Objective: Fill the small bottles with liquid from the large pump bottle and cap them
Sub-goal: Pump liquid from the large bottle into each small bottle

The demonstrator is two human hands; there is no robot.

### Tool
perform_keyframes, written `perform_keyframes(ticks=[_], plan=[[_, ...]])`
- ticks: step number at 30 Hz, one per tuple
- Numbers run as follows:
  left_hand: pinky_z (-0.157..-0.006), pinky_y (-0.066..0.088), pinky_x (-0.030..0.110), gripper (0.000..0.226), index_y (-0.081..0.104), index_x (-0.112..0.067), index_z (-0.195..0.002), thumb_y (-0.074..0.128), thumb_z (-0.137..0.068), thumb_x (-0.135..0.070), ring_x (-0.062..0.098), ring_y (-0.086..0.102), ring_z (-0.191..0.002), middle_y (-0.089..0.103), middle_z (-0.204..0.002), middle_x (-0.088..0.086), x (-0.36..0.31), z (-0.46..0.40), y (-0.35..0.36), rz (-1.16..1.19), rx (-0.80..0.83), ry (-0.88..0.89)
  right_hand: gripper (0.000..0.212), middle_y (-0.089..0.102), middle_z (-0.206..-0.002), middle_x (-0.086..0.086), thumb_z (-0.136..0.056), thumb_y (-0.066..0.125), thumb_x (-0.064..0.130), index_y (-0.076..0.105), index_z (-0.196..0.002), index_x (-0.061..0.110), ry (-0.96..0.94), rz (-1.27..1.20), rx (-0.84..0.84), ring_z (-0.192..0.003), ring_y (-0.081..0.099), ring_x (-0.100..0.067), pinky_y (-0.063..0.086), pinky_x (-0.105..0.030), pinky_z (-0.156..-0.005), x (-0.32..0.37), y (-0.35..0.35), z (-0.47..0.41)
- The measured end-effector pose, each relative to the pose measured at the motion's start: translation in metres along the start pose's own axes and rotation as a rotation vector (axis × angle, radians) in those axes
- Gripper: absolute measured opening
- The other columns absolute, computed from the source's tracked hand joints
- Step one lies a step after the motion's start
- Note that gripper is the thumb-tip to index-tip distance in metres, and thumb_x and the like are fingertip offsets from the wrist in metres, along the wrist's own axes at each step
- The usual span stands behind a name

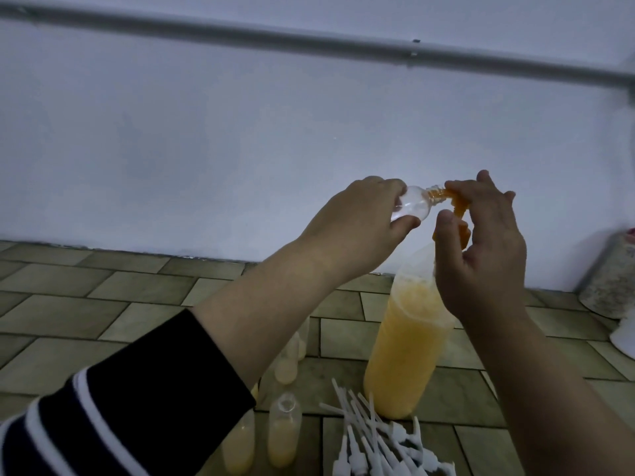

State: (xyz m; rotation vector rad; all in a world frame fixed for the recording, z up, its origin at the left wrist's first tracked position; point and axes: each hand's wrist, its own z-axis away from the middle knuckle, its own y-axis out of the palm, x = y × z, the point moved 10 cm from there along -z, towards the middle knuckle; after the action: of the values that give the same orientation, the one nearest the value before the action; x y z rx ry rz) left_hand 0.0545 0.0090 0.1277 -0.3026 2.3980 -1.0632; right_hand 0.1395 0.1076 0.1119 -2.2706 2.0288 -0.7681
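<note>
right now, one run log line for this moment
step: filling | left hand: holds small bottle at pump nozzle | right hand: on pump

Left hand (357,228): grips small clear bottle (171,209), tilted to orange pump nozzle (458,214)
Right hand (481,255): fingers on the nozzle
Large bottle (402,352): upright, orange liquid

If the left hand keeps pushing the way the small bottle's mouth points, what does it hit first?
Most likely the orange pump nozzle, already at the small bottle mouth, with the right hand just behind; depth is uncertain.
</note>
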Motion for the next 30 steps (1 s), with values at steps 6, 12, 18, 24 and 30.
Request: perform_keyframes(ticks=[6,12,18,24,30], plan=[[-0.082,0.048,0.026,0.041,0.049,-0.017,-0.129,0.049,-0.095,-0.038,0.012,0.056,-0.096,0.058,-0.121,0.000,0.006,0.006,0.014,-0.020,0.042,-0.018,0.040,0.055,-0.132,-0.005,-0.091,0.038,0.036,0.054,-0.121,0.014,0.020,-0.032,-0.005,-0.131,0.029,-0.004,0.014,-0.030,-0.116,-0.007,0.009,0.010],[-0.080,0.043,0.022,0.041,0.050,-0.018,-0.130,0.051,-0.094,-0.038,0.010,0.054,-0.096,0.059,-0.120,-0.002,0.002,-0.003,0.000,-0.010,0.023,-0.004,0.048,0.053,-0.134,-0.004,-0.092,0.030,0.042,0.053,-0.124,0.014,-0.047,0.035,0.053,-0.132,0.022,-0.001,0.008,-0.025,-0.115,0.003,0.000,-0.005],[-0.078,0.043,0.022,0.037,0.052,-0.019,-0.126,0.050,-0.094,-0.037,0.010,0.056,-0.095,0.059,-0.117,-0.003,0.002,-0.001,0.009,0.020,0.023,-0.006,0.044,0.054,-0.132,-0.001,-0.091,0.033,0.040,0.055,-0.121,0.015,0.043,-0.048,-0.021,-0.131,0.030,-0.002,0.008,-0.016,-0.114,-0.011,0.003,0.001],[-0.081,0.044,0.022,0.042,0.050,-0.019,-0.131,0.050,-0.094,-0.039,0.010,0.055,-0.097,0.059,-0.120,-0.003,0.007,0.001,0.014,0.009,0.061,-0.020,0.044,0.054,-0.123,0.007,-0.092,0.032,0.040,0.057,-0.119,0.015,0.033,-0.041,0.012,-0.130,0.030,-0.001,0.007,-0.016,-0.113,-0.011,0.005,0.004],[-0.075,0.038,0.020,0.041,0.052,-0.019,-0.129,0.052,-0.093,-0.039,0.008,0.052,-0.091,0.060,-0.118,-0.005,0.005,-0.007,0.003,0.014,0.044,-0.010,0.044,0.058,-0.126,-0.002,-0.093,0.033,0.040,0.056,-0.119,0.012,-0.025,-0.014,0.020,-0.130,0.027,0.000,0.008,-0.022,-0.115,0.000,0.001,-0.006]])
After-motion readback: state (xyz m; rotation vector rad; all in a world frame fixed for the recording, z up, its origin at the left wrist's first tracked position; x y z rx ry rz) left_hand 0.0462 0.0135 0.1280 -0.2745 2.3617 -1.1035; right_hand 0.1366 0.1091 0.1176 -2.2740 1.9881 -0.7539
